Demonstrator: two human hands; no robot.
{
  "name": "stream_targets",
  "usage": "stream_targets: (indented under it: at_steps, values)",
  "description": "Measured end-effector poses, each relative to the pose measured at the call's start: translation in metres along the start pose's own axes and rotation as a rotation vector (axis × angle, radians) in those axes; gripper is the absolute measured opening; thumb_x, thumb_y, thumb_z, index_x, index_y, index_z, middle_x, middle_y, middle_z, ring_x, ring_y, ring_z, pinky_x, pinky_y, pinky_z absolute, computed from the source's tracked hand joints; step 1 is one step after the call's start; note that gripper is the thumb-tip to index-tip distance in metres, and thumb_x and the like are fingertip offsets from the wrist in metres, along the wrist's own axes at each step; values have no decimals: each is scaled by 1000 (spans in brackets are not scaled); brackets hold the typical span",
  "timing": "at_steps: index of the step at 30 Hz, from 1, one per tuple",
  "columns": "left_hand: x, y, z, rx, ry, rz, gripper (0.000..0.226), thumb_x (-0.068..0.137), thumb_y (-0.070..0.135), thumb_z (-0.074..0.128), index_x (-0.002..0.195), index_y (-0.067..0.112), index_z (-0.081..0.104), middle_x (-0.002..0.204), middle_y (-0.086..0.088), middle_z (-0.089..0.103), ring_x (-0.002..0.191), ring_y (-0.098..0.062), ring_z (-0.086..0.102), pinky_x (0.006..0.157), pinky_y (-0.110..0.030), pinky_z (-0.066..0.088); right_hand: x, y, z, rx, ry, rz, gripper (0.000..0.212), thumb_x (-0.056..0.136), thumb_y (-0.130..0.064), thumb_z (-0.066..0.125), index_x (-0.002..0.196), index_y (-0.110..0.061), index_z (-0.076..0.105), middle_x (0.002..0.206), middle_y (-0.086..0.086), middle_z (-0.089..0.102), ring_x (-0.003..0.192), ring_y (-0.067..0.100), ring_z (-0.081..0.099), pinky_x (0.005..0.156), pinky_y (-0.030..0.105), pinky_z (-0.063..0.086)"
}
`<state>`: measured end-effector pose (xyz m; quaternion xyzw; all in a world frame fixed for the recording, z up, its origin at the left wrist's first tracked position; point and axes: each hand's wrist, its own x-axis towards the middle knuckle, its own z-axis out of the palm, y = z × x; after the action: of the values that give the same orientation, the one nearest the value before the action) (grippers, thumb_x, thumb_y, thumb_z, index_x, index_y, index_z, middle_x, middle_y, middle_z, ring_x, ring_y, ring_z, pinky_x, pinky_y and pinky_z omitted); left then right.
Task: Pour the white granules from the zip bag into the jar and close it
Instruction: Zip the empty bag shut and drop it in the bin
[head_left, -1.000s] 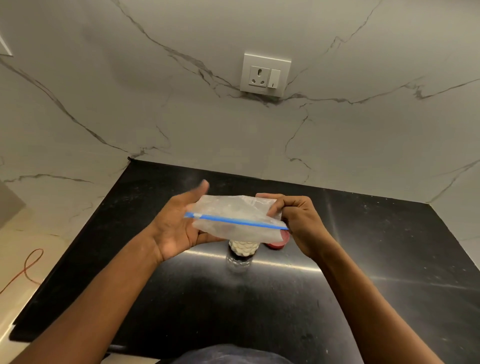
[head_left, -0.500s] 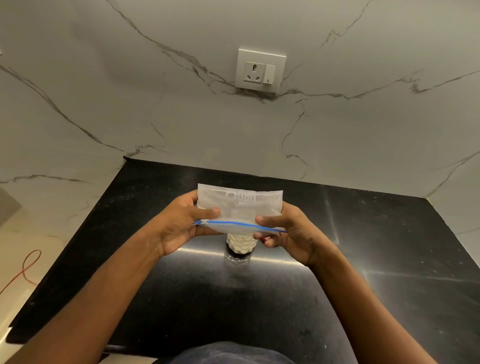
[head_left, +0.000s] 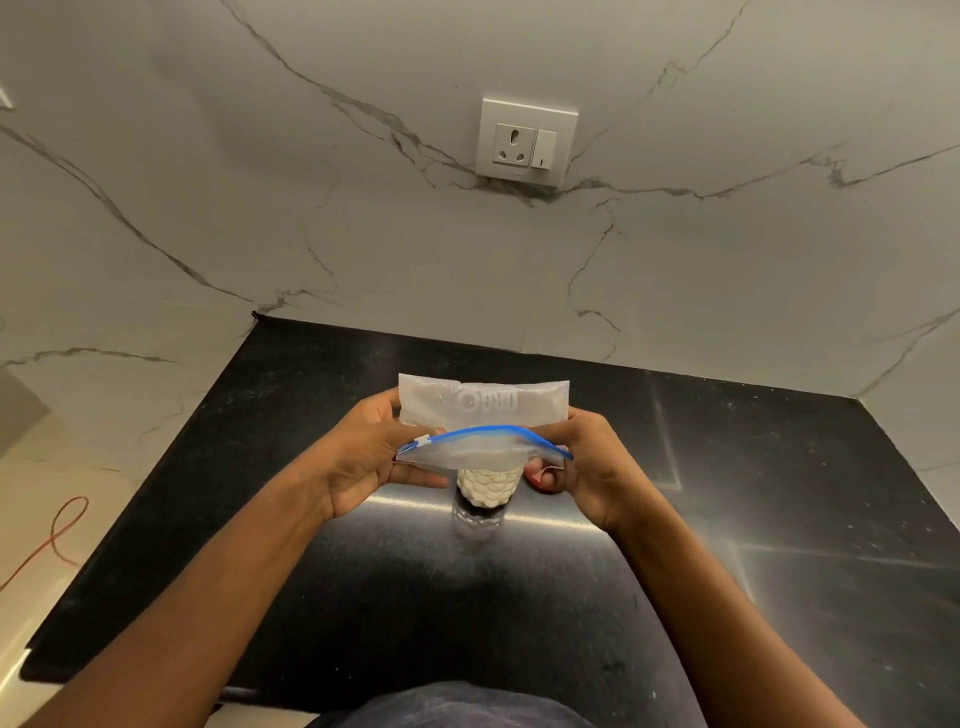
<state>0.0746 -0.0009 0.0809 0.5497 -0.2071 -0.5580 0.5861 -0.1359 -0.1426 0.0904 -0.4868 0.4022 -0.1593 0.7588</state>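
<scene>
L hand (head_left: 363, 457): grips L end of zip bag (head_left: 483, 410), thumb on near face, fingers behind, by the white slider tab.
R hand (head_left: 582, 467): pinches R end of bag at the blue zip strip (head_left: 493, 431).
Zip bag: held off the counter, directly above jar (head_left: 485, 488). Long axis runs L–R across the view; zip edge sits low and toward the person, closed bottom edge high and away from them, so mouth points down-and-near, over the jar. Zip bows slightly; cannot tell if it's parted.
Jar: upright on black counter (head_left: 753, 493), under bag centre, white granules (head_left: 485, 480) visible inside, no lid on.
Red lid (head_left: 537, 480): just R of jar, mostly hidden by R hand.
Step, prob.: emptying the bag. To do well: keep mouth centred over jar opening, pull ends apart gently to keep the zip open, lift far edge to shake out the remainder.
</scene>
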Motion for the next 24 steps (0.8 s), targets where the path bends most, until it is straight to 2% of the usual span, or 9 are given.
stream_targets:
  at_steps: [4,7,9,11,14,16,20,22,24]
  values:
    - [-2,-3,8,-99,40,41,56,76,21,85,130,18,69,117,-10,80,106,-30,78,73,-43,67,-1,-12,-5,-236,26,-135,28,88,-17,77,116,-18,73,105,2,80,86,16,72,60,20,55]
    - [-1,-10,23,-238,144,107,49,78,20,82,126,15,72,116,-11,80,102,-25,80,71,-34,66,-4,-12,-3,-30,12,-180,48,85,-47,77,124,-20,71,110,4,80,93,21,75,73,29,59]
    - [-3,-16,32,-338,162,133,45,81,18,80,125,15,72,116,-11,80,103,-25,79,72,-33,66,-7,-4,3,53,-13,-161,58,84,-56,75,128,-20,69,118,7,78,108,23,76,88,40,60]
    - [-5,-23,41,-381,151,148,45,83,17,79,127,15,71,118,-11,80,106,-26,79,74,-34,66,-9,8,14,112,-62,-151,55,88,-52,75,132,-19,66,124,9,76,115,27,73,96,47,59]
    - [-9,-28,47,-322,126,123,47,81,20,80,127,15,71,117,-11,80,105,-28,79,78,-36,67,-6,17,27,154,-23,-194,40,93,-27,76,130,-17,64,121,7,77,110,29,75,87,46,63]
    - [-11,-23,41,-209,91,98,47,85,34,79,128,15,73,117,-11,80,105,-30,79,78,-39,67,-5,14,25,111,21,-207,33,94,-17,74,126,-17,65,115,4,79,104,26,77,79,41,65]
    - [-14,3,16,41,-84,-14,51,89,61,71,120,22,79,120,-15,78,111,-36,76,86,-46,65,-3,4,14,-82,-33,-154,28,93,-13,74,119,-17,68,108,-2,81,98,20,79,71,34,64]
    - [-11,10,16,191,-66,-43,44,87,53,77,118,22,79,115,-12,80,104,-33,79,83,-44,66,-4,-2,12,-169,-78,-150,29,91,-14,76,119,-16,68,108,-1,81,97,21,79,68,33,64]
    - [-6,12,18,255,0,-19,25,91,38,78,109,22,82,110,-8,82,97,-28,81,75,-39,67,-5,-7,12,-240,-109,-173,31,89,-16,77,119,-16,68,108,0,81,97,24,79,73,43,67]
